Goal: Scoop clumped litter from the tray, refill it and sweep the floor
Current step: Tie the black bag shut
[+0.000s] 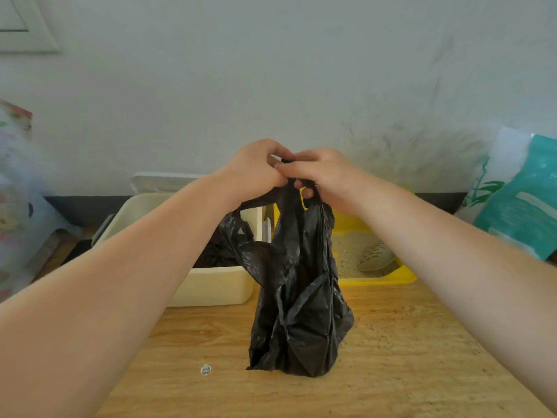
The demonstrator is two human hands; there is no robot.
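Yellow tray w/ litter; scoop inside.

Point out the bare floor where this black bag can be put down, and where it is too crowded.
Bare wooden floor lies right of the black bag, in front of the yellow litter tray. More lies left of the bag, below the cream bin, apart from a small round thing. Along the wall it is crowded: bin, tray with scoop, teal bag.

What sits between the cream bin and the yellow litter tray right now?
In the head view, the black plastic bag, held up by both hands, hangs over the gap between cream bin and yellow tray.
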